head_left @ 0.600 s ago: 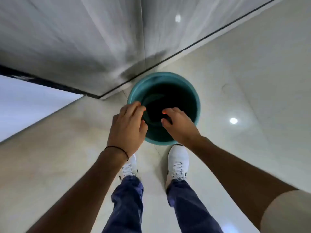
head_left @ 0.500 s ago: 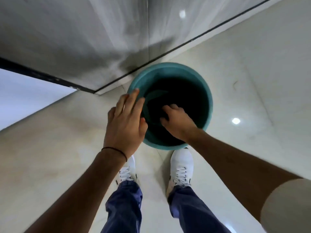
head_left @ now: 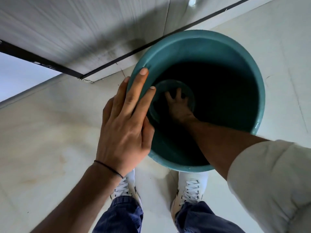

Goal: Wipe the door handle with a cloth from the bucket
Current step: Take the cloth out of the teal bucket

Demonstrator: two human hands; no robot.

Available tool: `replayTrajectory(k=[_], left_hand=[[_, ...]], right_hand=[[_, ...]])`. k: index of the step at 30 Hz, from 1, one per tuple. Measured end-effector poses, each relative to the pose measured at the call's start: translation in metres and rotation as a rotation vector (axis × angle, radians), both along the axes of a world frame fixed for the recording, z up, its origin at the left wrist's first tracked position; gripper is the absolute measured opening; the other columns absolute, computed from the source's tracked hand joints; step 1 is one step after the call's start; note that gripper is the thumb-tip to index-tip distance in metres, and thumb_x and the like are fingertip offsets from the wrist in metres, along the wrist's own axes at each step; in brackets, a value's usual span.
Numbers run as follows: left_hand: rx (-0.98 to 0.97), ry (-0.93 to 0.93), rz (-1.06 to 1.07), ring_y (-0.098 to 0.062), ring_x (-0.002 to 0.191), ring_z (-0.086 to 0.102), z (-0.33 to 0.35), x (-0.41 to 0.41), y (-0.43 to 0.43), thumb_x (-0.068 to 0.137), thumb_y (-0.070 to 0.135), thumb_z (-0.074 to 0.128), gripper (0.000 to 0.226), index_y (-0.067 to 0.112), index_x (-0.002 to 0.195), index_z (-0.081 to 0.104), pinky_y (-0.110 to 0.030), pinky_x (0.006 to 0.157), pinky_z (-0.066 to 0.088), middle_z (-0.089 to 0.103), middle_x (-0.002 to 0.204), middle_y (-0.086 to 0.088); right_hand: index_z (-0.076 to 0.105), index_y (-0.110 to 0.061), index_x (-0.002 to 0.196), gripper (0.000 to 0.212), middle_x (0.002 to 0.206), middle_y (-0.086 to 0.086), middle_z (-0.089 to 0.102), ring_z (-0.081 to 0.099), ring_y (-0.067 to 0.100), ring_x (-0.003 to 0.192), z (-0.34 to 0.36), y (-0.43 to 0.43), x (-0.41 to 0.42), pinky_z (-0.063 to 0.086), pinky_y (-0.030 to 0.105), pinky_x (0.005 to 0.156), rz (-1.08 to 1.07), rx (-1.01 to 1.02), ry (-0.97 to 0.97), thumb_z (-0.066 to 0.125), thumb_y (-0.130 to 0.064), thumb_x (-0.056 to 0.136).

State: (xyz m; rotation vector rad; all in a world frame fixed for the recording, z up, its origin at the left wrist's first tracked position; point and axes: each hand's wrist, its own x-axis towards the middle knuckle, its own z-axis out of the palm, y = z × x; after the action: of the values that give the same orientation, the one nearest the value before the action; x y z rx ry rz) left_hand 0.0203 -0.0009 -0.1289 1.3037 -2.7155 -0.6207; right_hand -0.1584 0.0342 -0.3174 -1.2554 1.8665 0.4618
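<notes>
We're looking for the cloth first & can't make it out: the bottom of the bucket (head_left: 198,47) is too dark to tell cloth from shadow, so where it's lying and which way its long axis is running can't be told. We're judging it's sitting down at the base, since that's where the right hand (head_left: 178,105) is reaching, arm going in over the near rim, fingers spread and pointing down toward the bottom ring. That hand is looking open, w/ nothing visibly gripped, though the dark is hiding the fingertips somewhat. So the cloth, if there, is lying straight below the right hand, which is much the nearer one. The left hand (head_left: 124,125) is resting flat and open on the bucket's left rim, fingers laid over the edge, thumb tucked inside the wall; it's steadying, not clutching. The bucket is standing upright on the floor (head_left: 50,132), just ahead of our shoes (head_left: 191,185), close by the foot of the wall (head_left: 84,31). No door handle is showing in view. Count: one bucket, two hands, two shoes, one thin band on the left wrist, zero cloths we're able to confirm.
</notes>
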Motion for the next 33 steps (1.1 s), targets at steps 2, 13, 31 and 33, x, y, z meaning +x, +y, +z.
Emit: replayTrajectory(k=[2,13,31,33], left_hand=[[0.002,-0.014,0.005,-0.028,0.15,0.022,0.002,0.0,0.001,0.086,0.016,0.043,0.058,0.014,0.144,0.044,-0.042,0.11,0.032,0.015,0.164,-0.001],[0.208,0.016,0.245,-0.022,0.125,0.052,0.114,0.017,0.016,0.088,0.017,0.047,0.046,0.022,0.133,0.054,-0.04,0.097,0.044,0.05,0.146,0.004],[0.202,0.458,0.94,-0.005,0.09,0.06,0.524,0.191,0.154,0.091,-0.002,0.054,0.031,0.017,0.11,0.07,0.001,0.073,0.041,0.071,0.11,0.003],[0.13,0.493,1.0,-0.007,0.09,0.061,0.561,0.221,0.162,0.092,0.0,0.054,0.029,0.016,0.111,0.07,0.0,0.075,0.041,0.071,0.111,0.003]], right_hand=[[0.018,-0.029,0.154,0.061,0.161,0.025,0.002,0.018,0.057,0.142,0.013,0.001,-0.002,0.031,0.064,0.112,-0.012,0.039,-0.037,0.041,-0.02,0.099],[0.041,-0.034,0.127,0.07,0.126,0.008,0.033,0.058,0.043,0.096,0.283,0.012,-0.008,0.055,0.047,0.09,-0.453,-0.142,-0.263,0.079,-0.026,0.069],[0.043,-0.013,0.131,0.049,0.108,0.017,0.065,0.063,0.036,0.095,0.744,0.077,0.172,0.058,0.038,0.066,-0.638,0.077,-1.362,0.058,-0.004,0.086],[0.041,-0.013,0.135,0.051,0.113,0.02,0.065,0.063,0.039,0.103,0.782,0.077,0.2,0.057,0.038,0.069,-0.568,0.092,-1.408,0.056,-0.008,0.086]])
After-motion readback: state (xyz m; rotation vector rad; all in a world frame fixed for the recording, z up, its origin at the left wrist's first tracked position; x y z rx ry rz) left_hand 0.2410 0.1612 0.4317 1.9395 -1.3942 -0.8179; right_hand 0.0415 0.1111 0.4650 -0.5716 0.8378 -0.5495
